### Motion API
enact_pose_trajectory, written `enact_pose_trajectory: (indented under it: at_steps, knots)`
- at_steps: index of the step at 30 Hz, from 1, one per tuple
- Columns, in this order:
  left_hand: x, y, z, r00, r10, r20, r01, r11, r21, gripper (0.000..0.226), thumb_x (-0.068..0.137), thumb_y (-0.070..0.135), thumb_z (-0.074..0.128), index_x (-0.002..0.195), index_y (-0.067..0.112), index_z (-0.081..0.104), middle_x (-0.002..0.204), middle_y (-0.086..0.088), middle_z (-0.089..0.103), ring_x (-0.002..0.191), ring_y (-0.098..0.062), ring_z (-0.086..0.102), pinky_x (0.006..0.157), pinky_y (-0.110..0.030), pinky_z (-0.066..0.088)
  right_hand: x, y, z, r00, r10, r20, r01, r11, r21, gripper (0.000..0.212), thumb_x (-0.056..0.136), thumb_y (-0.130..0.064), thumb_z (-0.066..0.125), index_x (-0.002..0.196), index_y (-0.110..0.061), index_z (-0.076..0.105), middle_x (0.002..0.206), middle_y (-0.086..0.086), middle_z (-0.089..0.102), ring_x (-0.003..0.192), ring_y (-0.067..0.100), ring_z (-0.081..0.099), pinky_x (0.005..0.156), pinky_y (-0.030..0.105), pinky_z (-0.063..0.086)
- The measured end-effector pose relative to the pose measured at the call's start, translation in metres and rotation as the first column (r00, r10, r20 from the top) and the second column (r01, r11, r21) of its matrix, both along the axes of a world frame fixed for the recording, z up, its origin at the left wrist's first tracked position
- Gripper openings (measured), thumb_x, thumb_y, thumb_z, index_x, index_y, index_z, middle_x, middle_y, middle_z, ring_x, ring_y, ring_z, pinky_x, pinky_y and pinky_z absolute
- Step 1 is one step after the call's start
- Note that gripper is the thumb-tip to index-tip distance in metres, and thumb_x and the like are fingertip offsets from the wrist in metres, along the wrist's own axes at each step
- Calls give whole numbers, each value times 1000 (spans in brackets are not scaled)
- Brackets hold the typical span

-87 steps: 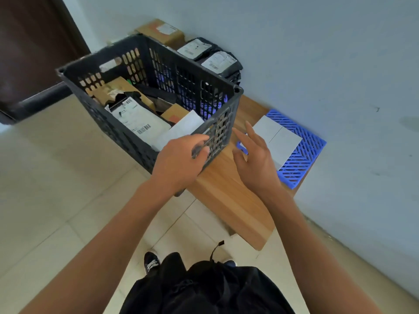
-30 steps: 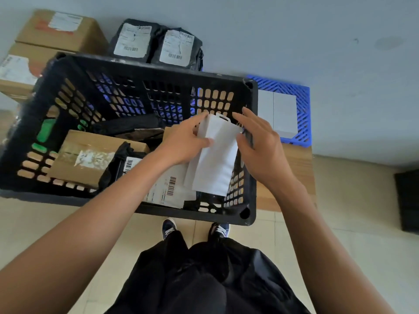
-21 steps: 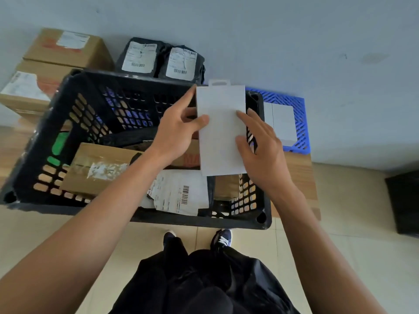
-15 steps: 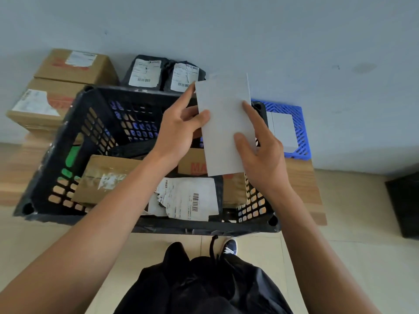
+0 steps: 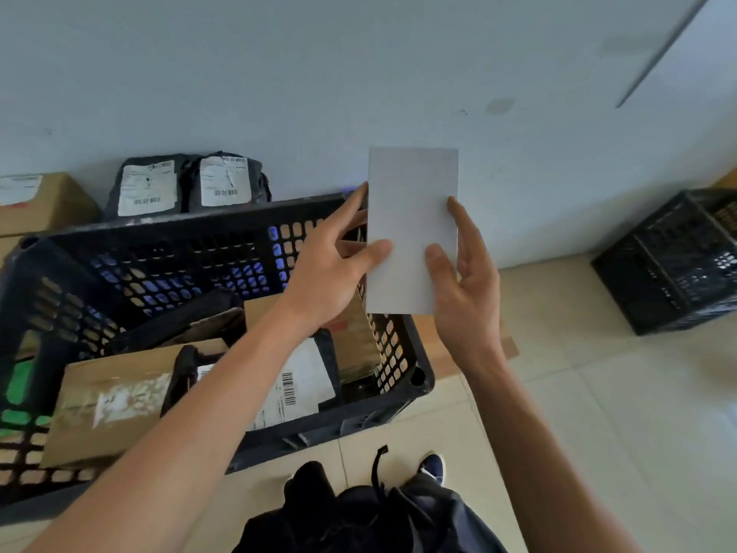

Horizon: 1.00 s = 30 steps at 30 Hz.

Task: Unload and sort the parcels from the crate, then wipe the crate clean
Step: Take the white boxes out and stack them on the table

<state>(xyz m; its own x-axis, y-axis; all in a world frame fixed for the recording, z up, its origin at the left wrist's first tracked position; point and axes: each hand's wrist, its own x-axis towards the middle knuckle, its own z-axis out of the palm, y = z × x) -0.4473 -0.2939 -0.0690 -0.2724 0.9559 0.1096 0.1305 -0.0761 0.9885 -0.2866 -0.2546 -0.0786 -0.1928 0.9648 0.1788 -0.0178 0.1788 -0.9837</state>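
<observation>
The left hand (image 5: 331,269) and right hand (image 5: 464,281) both hold a flat white parcel (image 5: 410,229) by its lower edges, thumbs on the front. It stands up so the person can look at it. Below the hands, the crate (image 5: 399,377) has more boxes inside.

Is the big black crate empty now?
No. The black crate still holds a brown cardboard box and a labelled dark bag, while both hands hold a white packet above it.

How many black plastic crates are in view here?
2. The near crate sits on the bench under the hands and holds parcels. The second crate stands on the floor at right by the wall, partly cut off by the frame edge.
</observation>
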Motion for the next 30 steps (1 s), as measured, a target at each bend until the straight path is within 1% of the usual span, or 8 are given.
enact_pose_trajectory:
  at_steps: [3, 5, 8, 13, 16, 22, 27, 30]
  knots:
    - [31, 23, -1, 998, -55, -8, 55, 998, -16, 72, 99, 12, 66, 160, 24, 31, 145, 3, 59, 107, -14, 71, 88, -32, 60, 33, 12, -2, 994, -85, 66, 83, 996, 32, 50, 104, -9, 56, 148, -31, 47, 121, -39, 62, 106, -5, 65, 85, 30, 60]
    - [49, 36, -3, 997, -76, -24, 75, 997, -27, 72, 99, 15, 66, 161, 26, 31, 146, 5, 58, 111, -15, 71, 93, -42, 60, 52, 19, -3, 990, -103, 96, 99, 994, 39, 50, 104, -12, 56, 145, -38, 47, 121, -40, 61, 106, -4, 65, 85, 35, 61]
    - [99, 64, -4, 993, -101, -67, 98, 994, -53, 72, 99, 19, 68, 160, 32, 32, 142, 15, 59, 108, -15, 72, 94, -46, 59, 101, 40, -6, 981, -141, 130, 140, 990, 22, 51, 104, -14, 55, 143, -46, 44, 111, -47, 59, 95, -7, 67, 76, 28, 61]
    - [188, 110, -8, 983, -142, -112, 133, 988, -81, 73, 97, 16, 69, 159, 30, 32, 126, 31, 60, 101, -9, 72, 86, -34, 62, 190, 82, -21, 963, -217, 158, 223, 975, -21, 56, 102, -19, 58, 142, -57, 45, 131, -10, 66, 108, 12, 69, 87, 44, 61]
    - [232, 134, -17, 984, -142, -108, 130, 986, -107, 74, 97, 14, 69, 160, 28, 32, 116, 29, 67, 102, -10, 72, 86, -34, 62, 235, 106, -31, 956, -216, 199, 225, 974, -26, 58, 100, -24, 58, 142, -60, 42, 137, -8, 62, 116, 16, 66, 94, 48, 58]
    - [287, 171, -39, 987, -115, -115, 96, 982, -160, 72, 98, 15, 68, 160, 29, 33, 144, 11, 59, 108, -9, 70, 92, -44, 61, 294, 141, -42, 958, -86, 275, 114, 989, -90, 78, 93, -18, 69, 144, -63, 30, 145, -16, 51, 125, 6, 56, 102, 39, 54]
    - [296, 193, -57, 991, -74, -110, 47, 972, -229, 73, 98, 13, 68, 160, 30, 32, 143, 10, 59, 107, -10, 70, 93, -44, 60, 302, 169, -56, 947, -12, 322, 66, 985, -156, 80, 94, -13, 68, 152, -53, 29, 142, -16, 53, 119, 5, 57, 100, 32, 53]
    - [290, 209, -65, 994, -41, -97, 14, 965, -263, 73, 98, 9, 67, 159, 29, 33, 129, 20, 64, 101, -3, 71, 93, -36, 59, 291, 188, -66, 943, 2, 334, 63, 980, -186, 81, 93, -8, 68, 152, -49, 32, 140, -15, 56, 116, 4, 58, 98, 27, 51]
